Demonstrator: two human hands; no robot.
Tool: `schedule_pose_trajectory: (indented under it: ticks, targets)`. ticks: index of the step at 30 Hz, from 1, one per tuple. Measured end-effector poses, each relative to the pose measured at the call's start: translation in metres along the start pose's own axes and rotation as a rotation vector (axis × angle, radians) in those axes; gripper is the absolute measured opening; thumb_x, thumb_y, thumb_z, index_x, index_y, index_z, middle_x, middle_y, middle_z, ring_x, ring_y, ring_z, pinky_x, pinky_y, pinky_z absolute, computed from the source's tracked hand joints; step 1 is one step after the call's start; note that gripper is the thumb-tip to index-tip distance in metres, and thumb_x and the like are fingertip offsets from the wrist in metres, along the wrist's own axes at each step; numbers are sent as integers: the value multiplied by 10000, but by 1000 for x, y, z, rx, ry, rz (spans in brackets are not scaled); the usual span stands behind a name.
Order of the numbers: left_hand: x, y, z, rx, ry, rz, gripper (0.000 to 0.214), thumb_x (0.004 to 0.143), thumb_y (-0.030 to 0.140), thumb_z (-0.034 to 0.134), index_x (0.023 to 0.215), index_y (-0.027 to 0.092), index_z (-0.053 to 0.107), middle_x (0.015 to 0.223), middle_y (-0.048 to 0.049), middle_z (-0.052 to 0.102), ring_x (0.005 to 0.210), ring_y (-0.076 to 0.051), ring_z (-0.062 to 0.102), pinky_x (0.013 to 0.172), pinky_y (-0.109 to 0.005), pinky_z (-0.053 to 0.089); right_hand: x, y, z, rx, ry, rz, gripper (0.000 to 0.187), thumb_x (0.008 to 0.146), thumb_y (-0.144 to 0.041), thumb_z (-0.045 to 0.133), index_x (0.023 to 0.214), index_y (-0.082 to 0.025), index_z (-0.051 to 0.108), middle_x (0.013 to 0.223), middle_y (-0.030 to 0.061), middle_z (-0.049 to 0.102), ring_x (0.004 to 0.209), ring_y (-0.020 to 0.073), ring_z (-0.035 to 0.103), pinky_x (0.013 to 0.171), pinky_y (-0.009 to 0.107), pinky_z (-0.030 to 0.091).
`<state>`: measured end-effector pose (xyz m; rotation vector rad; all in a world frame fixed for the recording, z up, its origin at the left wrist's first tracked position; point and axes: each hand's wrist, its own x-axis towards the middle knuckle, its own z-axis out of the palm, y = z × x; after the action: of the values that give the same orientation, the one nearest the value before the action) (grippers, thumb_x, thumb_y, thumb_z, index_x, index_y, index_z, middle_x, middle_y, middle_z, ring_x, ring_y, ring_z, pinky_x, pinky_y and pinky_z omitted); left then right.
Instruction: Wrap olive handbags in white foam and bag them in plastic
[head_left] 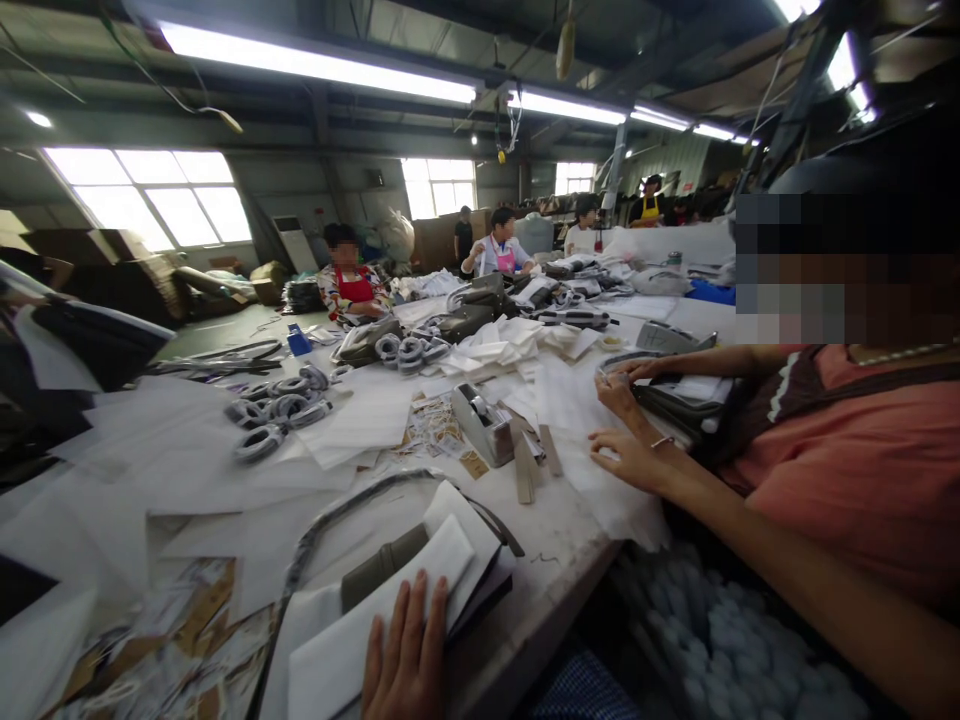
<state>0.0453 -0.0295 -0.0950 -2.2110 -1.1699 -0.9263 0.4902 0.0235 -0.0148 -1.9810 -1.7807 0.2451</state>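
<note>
My left hand (407, 645) lies flat, fingers stretched, on a folded white foam sheet (382, 620). That sheet covers part of an olive-grey handbag (382, 565) at the table's front edge, whose wrapped handle (330, 515) arches behind it. From the lower right, my right arm reaches across to the neighbour's side. My right hand (626, 457), fingers apart, is over the stacked thin white foam sheets (577, 480); whether its fingertips press on them I cannot tell. Just beyond, a co-worker's hands (616, 395) are at a dark bag (675, 400).
A grey tape dispenser (484, 425) stands mid-table beside cardboard strips (525, 470). Paper tags (187, 620) lie at the lower left. Wrapped handle coils (281, 405) and piled bags (465, 310) lie farther back. The co-worker in orange (847, 460) sits close on the right; others sit across the table.
</note>
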Motion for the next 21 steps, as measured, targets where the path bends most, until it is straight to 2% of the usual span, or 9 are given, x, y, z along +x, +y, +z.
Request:
schedule_pose_trajectory:
  ticks: [5,8,10,12,14,15,18,19,21]
  targets:
    - [5,-4,-10,-83,-48,-93,623,943,98,382,1539,264,311,1483,-48,514,1389,-182,450,1250,-377,173,-53,-76,25,161,-120,-157,91,830,-265,553,804,-249,639,1265,40,686,1166,240,636,1011,357,474]
    - [10,-8,-17,-77,-62,-123,624,945,120,416,1545,243,298,1512,-54,480,1406,-197,430,1240,-374,202,-83,-118,49,356,-229,-219,72,804,-214,565,776,-235,627,1336,73,642,1230,264,599,1035,387,465]
    - [11,-10,-21,-60,-89,-122,622,951,145,446,1547,233,293,1520,-56,470,1404,-205,435,1237,-371,206,-97,-136,63,461,-314,-276,66,804,-203,577,775,-217,634,1340,108,635,1270,280,567,1052,409,455]
    - [12,-11,-22,-41,-113,-110,619,955,159,463,1547,222,295,1519,-61,474,1396,-211,446,1235,-373,209,-105,-145,74,532,-414,-372,64,827,-230,601,805,-206,657,1320,117,645,1295,287,544,1096,432,417]
    - [12,-10,-23,-28,-123,-106,608,958,154,462,1543,208,307,1516,-67,478,1396,-219,446,1232,-378,216,-110,-144,82,577,-444,-409,115,876,-296,612,881,-208,687,1300,109,656,1268,283,564,1103,439,413]
    - [13,-10,-24,-24,-127,-105,601,959,151,461,1540,201,314,1517,-70,477,1398,-222,443,1231,-380,219,-111,-142,86,579,-401,-378,159,905,-336,599,937,-215,697,1276,108,667,1232,279,590,1087,439,432]
    - [16,-7,-26,-24,-117,-116,583,967,158,460,1534,190,327,1513,-77,481,1402,-231,437,1225,-388,233,-112,-131,101,481,-160,-203,301,974,-375,502,1168,-221,673,1269,133,660,1190,276,608,1048,447,470]
    - [17,-6,-27,-27,-113,-123,578,971,160,456,1534,191,326,1509,-79,486,1402,-232,438,1222,-390,239,-111,-129,107,420,-115,-186,351,969,-369,507,1257,-217,638,1328,144,623,1239,287,574,1081,467,442]
    - [20,-6,-28,-32,-104,-140,574,978,163,447,1537,195,319,1501,-78,497,1397,-231,444,1216,-391,251,-109,-128,123,296,-128,-243,504,921,-370,585,1392,-196,551,1474,162,497,1368,324,447,1161,516,340]
